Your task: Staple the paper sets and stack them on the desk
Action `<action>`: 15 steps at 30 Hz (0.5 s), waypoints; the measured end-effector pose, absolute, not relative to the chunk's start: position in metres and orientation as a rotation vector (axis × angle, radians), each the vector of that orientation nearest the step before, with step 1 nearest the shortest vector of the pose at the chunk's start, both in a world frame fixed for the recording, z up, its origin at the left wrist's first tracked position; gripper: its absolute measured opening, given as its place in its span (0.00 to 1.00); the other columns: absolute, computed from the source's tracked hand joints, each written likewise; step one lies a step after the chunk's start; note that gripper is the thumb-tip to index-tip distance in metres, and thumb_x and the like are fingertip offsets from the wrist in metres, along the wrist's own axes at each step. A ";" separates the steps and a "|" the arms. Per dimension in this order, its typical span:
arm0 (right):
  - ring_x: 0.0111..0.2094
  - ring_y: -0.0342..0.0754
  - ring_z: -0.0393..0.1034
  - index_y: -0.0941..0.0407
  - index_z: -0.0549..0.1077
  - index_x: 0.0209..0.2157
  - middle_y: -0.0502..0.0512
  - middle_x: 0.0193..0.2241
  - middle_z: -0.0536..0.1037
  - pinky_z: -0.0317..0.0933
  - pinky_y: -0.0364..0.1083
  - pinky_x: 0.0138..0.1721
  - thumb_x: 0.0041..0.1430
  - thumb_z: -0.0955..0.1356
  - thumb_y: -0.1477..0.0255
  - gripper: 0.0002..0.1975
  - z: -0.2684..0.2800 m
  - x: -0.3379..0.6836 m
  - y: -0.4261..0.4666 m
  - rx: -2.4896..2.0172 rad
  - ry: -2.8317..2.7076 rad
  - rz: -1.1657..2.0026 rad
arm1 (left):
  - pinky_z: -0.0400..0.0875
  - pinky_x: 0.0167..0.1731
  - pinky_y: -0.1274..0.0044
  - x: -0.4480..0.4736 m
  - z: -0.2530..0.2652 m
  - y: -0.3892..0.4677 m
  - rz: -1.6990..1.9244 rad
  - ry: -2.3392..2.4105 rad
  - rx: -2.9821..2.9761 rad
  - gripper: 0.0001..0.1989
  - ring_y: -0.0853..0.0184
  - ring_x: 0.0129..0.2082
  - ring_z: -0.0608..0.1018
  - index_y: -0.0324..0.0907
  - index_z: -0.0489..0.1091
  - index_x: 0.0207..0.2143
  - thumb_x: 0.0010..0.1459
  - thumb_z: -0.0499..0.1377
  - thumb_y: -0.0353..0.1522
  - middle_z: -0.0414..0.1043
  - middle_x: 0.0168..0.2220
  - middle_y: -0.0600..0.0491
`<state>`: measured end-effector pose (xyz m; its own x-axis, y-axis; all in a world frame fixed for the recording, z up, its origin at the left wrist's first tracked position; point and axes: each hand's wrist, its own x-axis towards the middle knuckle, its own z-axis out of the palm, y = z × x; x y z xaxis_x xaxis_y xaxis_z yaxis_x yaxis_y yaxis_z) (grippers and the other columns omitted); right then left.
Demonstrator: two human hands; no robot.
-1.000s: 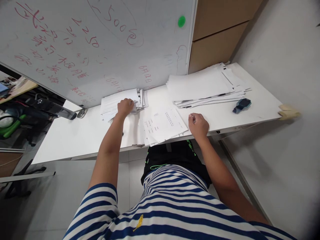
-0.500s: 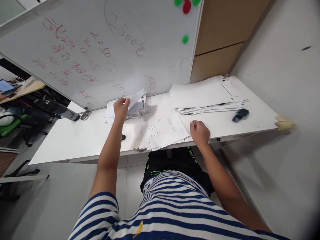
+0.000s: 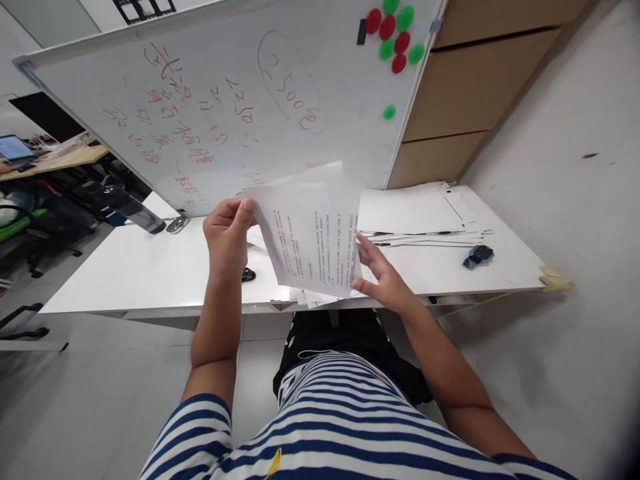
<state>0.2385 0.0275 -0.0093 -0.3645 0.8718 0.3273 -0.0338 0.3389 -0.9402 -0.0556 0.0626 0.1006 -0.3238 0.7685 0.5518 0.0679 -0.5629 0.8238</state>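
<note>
My left hand (image 3: 227,230) pinches the upper left corner of a printed sheet of paper (image 3: 305,243), which is held up above the white table. It may be more than one sheet. At the paper's right edge is my right hand (image 3: 383,277), open with thumb and fingers apart; the fingertips are at the edge, and I cannot tell whether they touch it. Below the raised paper, other sheets (image 3: 310,299) show at the table's front edge. The paper pile on the left is mostly hidden. A larger stack of paper (image 3: 410,212) lies to the right.
A dark watch-like object (image 3: 479,256) lies right of the stack. A small black object (image 3: 248,275) is near my left forearm. A whiteboard (image 3: 210,133) stands behind the table (image 3: 140,273), with a bottle (image 3: 131,208) at its left and cardboard boxes (image 3: 445,100) at its right.
My left hand has lifted paper off the left pile and brought it over the middle of the table. My right hand has opened and moved left to the paper's edge.
</note>
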 end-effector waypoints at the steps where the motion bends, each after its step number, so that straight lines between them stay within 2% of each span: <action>1: 0.66 0.59 0.64 0.45 0.57 0.71 0.57 0.67 0.68 0.59 0.61 0.67 0.58 0.74 0.54 0.44 -0.002 0.231 0.026 -0.771 -1.609 1.278 | 0.76 0.30 0.78 -0.053 0.097 0.062 1.944 1.085 1.416 0.15 0.74 0.25 0.75 0.43 0.74 0.30 0.54 0.70 0.44 0.72 0.25 0.58; 3: 0.60 0.59 0.72 0.49 0.70 0.63 0.58 0.59 0.77 0.65 0.61 0.63 0.60 0.72 0.53 0.33 0.006 0.218 0.024 -0.857 -1.518 1.365 | 0.75 0.30 0.79 -0.048 0.087 0.059 1.955 1.095 1.374 0.15 0.75 0.25 0.75 0.43 0.74 0.31 0.55 0.70 0.44 0.73 0.26 0.58; 5: 0.57 0.60 0.74 0.52 0.78 0.55 0.58 0.54 0.81 0.67 0.61 0.61 0.61 0.72 0.52 0.26 0.005 0.209 0.025 -0.966 -1.441 1.318 | 0.74 0.30 0.80 -0.046 0.076 0.057 1.959 1.083 1.326 0.15 0.75 0.27 0.76 0.44 0.74 0.32 0.55 0.69 0.45 0.74 0.27 0.58; 7: 0.57 0.61 0.74 0.53 0.80 0.52 0.58 0.52 0.82 0.67 0.61 0.61 0.60 0.72 0.51 0.25 -0.003 0.203 0.029 -1.013 -1.391 1.238 | 0.73 0.30 0.81 -0.047 0.059 0.055 1.924 1.029 1.277 0.16 0.74 0.29 0.78 0.45 0.74 0.37 0.55 0.69 0.47 0.76 0.31 0.57; 10: 0.58 0.61 0.73 0.54 0.79 0.53 0.58 0.53 0.81 0.65 0.61 0.62 0.59 0.72 0.50 0.27 -0.024 0.197 0.037 -1.006 -1.340 1.184 | 0.75 0.35 0.78 -0.050 0.026 0.056 1.694 0.935 1.226 0.24 0.70 0.34 0.81 0.47 0.75 0.45 0.51 0.71 0.49 0.79 0.37 0.53; 12: 0.57 0.61 0.74 0.54 0.79 0.52 0.58 0.52 0.82 0.65 0.62 0.62 0.58 0.72 0.49 0.28 -0.036 0.194 0.043 -1.020 -1.362 1.187 | 0.77 0.41 0.74 -0.048 0.002 0.056 1.487 0.936 1.189 0.26 0.66 0.39 0.82 0.45 0.76 0.46 0.48 0.73 0.48 0.81 0.39 0.50; 15: 0.55 0.61 0.76 0.54 0.80 0.50 0.59 0.51 0.82 0.68 0.62 0.59 0.57 0.73 0.50 0.27 -0.042 0.196 0.049 -1.058 -1.481 1.175 | 0.77 0.48 0.68 -0.040 -0.026 0.053 1.384 0.997 1.102 0.23 0.61 0.44 0.83 0.42 0.79 0.43 0.47 0.74 0.44 0.83 0.42 0.48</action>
<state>0.1962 0.0486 -0.0416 -0.1889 0.9701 0.1523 0.0727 0.1685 -0.9830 -0.0401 0.0526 -0.0260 -0.0186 0.9954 0.0938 -0.2258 -0.0956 0.9695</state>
